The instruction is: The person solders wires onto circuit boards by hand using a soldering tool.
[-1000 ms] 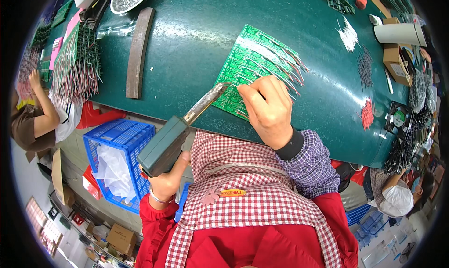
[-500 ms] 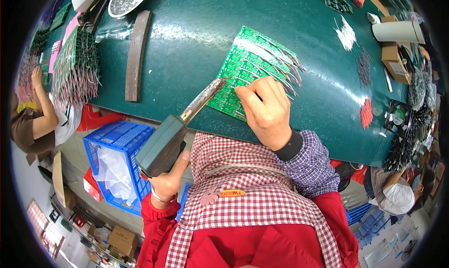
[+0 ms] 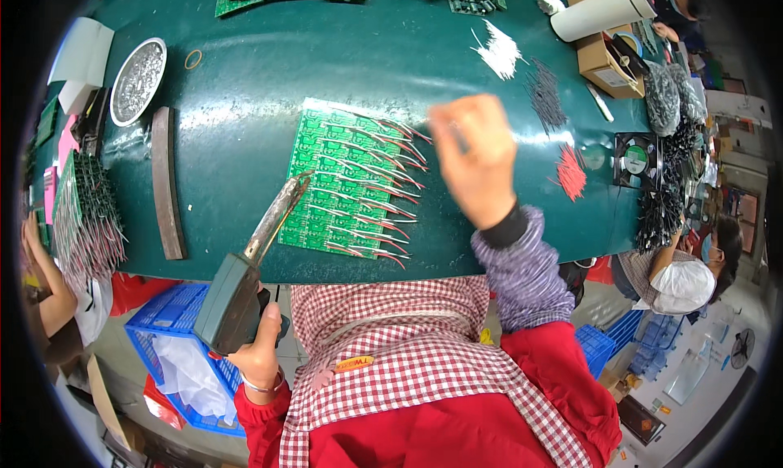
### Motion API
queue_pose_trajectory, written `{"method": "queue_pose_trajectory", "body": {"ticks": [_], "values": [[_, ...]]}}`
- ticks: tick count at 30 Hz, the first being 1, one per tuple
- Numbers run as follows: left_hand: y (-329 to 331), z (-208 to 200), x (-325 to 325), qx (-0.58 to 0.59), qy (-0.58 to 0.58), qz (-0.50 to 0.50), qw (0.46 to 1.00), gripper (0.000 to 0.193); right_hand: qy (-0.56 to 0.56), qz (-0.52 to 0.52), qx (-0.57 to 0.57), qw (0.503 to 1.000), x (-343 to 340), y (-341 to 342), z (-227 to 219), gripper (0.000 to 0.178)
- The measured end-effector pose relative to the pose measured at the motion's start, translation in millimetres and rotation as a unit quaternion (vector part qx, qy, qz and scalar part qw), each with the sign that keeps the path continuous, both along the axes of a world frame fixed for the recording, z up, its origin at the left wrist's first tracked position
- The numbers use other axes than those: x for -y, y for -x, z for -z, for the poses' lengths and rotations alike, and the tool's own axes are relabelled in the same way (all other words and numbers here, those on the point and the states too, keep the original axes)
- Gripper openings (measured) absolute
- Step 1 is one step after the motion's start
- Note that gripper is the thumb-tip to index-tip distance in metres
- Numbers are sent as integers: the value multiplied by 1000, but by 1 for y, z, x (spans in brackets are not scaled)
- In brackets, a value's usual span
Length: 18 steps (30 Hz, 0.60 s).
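Since the earlier frame, the right hand [image 3: 477,158] has left the green circuit board panel [image 3: 306,215] and is now a blur just beyond its right edge; the whole view has also swung, so that items on the counter [image 3: 228,84] sit further left.

At the lower left of the frame, the left hand [image 3: 259,358] is wrapped around the handle of a soldering gun [image 3: 228,301], a firm grip. Its long metal barrel slants up over the panel's left half; whether the tip touches is unclear. The right hand's fingers are curled, but blur makes it impossible to tell whether they pinch anything.

Judging by this, a hot tip might scorch the board or nearby insulation if the left wrist dips. With neither hand visibly steadying the panel, a nudge could slide it, and the right hand could snag the overhanging wires [image 3: 404,177].

The panel lies flat at the centre of the frame, roughly rectangular, divided into repeated small circuits. Red and white wires run across it in rows, fanning past its right edge.
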<state>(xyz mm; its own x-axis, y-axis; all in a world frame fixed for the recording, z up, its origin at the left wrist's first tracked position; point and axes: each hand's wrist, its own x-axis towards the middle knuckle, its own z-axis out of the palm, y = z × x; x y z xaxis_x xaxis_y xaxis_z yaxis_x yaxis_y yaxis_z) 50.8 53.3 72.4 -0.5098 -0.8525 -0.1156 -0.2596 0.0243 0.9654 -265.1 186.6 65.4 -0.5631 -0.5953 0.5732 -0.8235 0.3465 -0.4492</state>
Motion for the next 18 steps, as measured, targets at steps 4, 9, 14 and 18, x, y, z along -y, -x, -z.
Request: {"method": "queue_pose_trajectory", "body": {"ticks": [4, 9, 14, 18], "values": [[9, -4, -3, -5, -10, -10, 1000, 36, -67, 130, -42, 988, -30, 89, 26, 12], [7, -2, -6, 0, 2, -8, 1000, 36, -114, 128, -78, 982, -34, 126, 41, 10], [9, -10, -7, 9, -21, -13, 1000, 37, -112, 129, -105, 980, -35, 128, 45, 7], [4, -11, -6, 26, -9, -7, 1000, 37, -106, 156, -136, 973, -33, 116, 36, 3]]}}
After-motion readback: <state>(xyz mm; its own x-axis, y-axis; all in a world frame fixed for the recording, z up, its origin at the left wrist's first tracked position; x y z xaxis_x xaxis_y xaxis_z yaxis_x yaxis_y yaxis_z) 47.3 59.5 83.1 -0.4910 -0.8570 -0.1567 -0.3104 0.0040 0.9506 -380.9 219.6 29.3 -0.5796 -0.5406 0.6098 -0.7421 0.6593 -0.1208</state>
